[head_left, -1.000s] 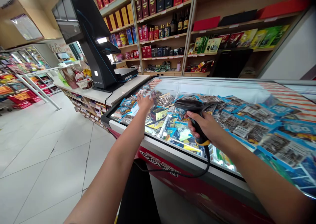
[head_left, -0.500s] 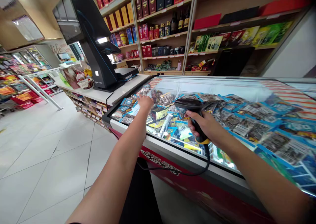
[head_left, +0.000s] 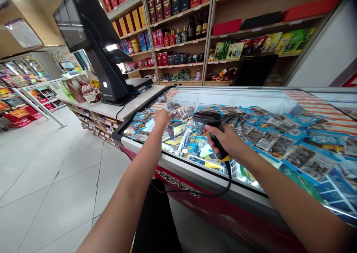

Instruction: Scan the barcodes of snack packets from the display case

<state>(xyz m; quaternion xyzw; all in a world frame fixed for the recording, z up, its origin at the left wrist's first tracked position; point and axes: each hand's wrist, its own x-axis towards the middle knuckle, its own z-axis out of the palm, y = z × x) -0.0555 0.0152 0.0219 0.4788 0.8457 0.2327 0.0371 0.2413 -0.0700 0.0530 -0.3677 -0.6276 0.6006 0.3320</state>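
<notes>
My right hand [head_left: 223,139] is wrapped round the handle of a black and yellow barcode scanner [head_left: 208,116], which it holds above the glass-topped chest freezer [head_left: 173,160]. A black cable [head_left: 206,195] hangs in a loop from the handle. My left hand [head_left: 162,117] is stretched out over the left end of the freezer top, its fingers apart and nothing visible in them. Close by its fingertips lie small snack packets [head_left: 141,116] with blue edges. Many more blue-edged packets [head_left: 275,141] are spread over the glass on the right.
Left of the freezer stands a counter [head_left: 134,102] with a black checkout terminal [head_left: 103,67], a scale [head_left: 139,84] and a white basket [head_left: 92,97]. Shelves [head_left: 181,41] of boxes and bottles line the back wall. Tiled floor [head_left: 64,186] runs along the left.
The view has shifted a little, moving the scene leftward. My left hand's fingers look more spread over the packets. My right hand keeps the scanner in nearly the same place.
</notes>
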